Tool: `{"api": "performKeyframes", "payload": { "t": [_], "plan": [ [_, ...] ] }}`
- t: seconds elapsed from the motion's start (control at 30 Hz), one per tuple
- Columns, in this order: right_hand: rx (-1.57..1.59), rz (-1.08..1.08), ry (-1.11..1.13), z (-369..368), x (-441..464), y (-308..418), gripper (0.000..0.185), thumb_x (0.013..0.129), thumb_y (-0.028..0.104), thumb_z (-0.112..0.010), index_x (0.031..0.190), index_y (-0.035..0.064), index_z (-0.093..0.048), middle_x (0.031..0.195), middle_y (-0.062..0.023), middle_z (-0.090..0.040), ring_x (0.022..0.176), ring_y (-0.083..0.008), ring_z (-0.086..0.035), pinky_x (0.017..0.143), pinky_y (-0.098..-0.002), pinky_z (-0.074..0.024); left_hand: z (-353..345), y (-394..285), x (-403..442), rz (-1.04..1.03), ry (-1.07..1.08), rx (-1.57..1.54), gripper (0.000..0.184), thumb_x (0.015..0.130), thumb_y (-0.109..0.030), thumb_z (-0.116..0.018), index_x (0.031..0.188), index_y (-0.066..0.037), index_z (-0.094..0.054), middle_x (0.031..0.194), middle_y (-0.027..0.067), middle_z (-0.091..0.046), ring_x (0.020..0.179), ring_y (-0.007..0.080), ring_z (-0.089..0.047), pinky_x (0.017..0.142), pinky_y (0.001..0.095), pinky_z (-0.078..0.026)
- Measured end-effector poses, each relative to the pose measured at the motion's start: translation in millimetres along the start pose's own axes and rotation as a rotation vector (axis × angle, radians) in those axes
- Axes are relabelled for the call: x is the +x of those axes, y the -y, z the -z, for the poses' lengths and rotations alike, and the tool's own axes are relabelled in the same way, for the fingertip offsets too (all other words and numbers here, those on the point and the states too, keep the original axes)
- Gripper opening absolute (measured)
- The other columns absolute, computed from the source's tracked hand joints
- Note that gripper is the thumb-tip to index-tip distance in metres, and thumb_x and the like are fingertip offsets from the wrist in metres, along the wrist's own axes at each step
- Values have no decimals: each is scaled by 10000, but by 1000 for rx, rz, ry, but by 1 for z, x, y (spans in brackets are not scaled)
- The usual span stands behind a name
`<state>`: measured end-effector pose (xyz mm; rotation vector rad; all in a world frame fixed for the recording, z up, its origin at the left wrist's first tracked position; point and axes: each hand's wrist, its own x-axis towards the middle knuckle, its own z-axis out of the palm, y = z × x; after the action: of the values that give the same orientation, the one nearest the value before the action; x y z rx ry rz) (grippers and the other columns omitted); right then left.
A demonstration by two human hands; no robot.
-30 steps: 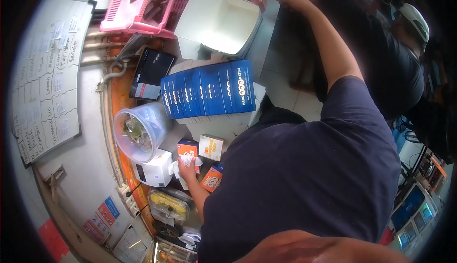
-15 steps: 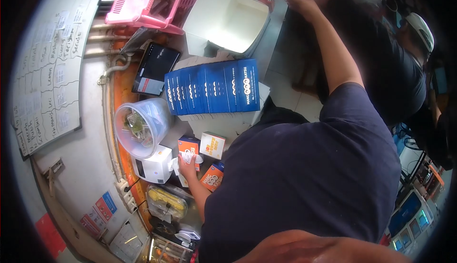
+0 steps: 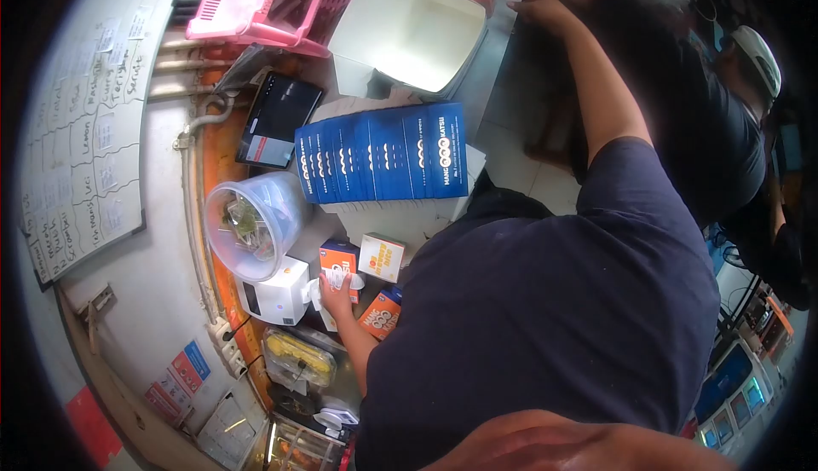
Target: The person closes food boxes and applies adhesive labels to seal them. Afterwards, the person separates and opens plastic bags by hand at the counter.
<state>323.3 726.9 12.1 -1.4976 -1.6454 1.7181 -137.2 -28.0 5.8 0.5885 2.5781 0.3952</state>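
Observation:
My left hand (image 3: 337,292) reaches down to the counter with its fingers closed on a white paper slip (image 3: 356,282). Beside it is a white label printer (image 3: 277,292). Orange-and-white printed boxes surround the hand: one orange box (image 3: 340,258) just past the fingers, a white-faced box (image 3: 381,257) to the right, and another orange box (image 3: 381,313) by the wrist. My right hand (image 3: 538,9) is stretched out at the top, fingers pinched together near the counter edge. Whatever sits between those fingertips is too small to make out.
Flattened blue cartons (image 3: 383,154) lie stacked mid-counter, below an open white box (image 3: 430,40). A tablet (image 3: 279,121), a clear plastic tub (image 3: 256,224) and a pink basket (image 3: 247,11) line the wall side. Another person in a white cap (image 3: 757,60) stands at the right.
My right hand has shifted very slightly left. My left hand stays by the printer and boxes, with almost no movement.

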Motion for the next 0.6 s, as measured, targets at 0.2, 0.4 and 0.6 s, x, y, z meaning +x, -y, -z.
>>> {"api": "performKeyframes", "payload": {
  "t": [0.2, 0.4, 0.6],
  "plan": [
    [45, -127, 43, 19, 28, -10, 416, 933, 324, -745, 1254, 60, -710, 960, 20, -660, 811, -102, -523, 747, -272, -468, -1, -1, 0, 3, -14, 0, 987, 752, -384, -889, 1511, 41, -423, 1554, 218, -461, 1428, 368, -456, 1196, 427, -347],
    [107, -309, -36, -4, 69, -36, 473, 941, 312, -727, 1309, 22, -659, 1257, -71, -675, 1135, -202, -608, 933, -368, -505, 0, -6, -4, -13, -40, 56, 983, 750, -388, -891, 1504, 45, -433, 1543, 238, -465, 1430, 374, -451, 1195, 430, -348],
    [-332, -307, -192, -4, 88, -31, 416, 950, 374, -684, 1218, 58, -721, 1172, -78, -719, 1077, -224, -653, 921, -405, -526, -4, 1, -1, -2, -33, 35, 995, 737, -394, -897, 1502, 45, -436, 1542, 244, -464, 1428, 388, -447, 1190, 440, -349]
  ]
}}
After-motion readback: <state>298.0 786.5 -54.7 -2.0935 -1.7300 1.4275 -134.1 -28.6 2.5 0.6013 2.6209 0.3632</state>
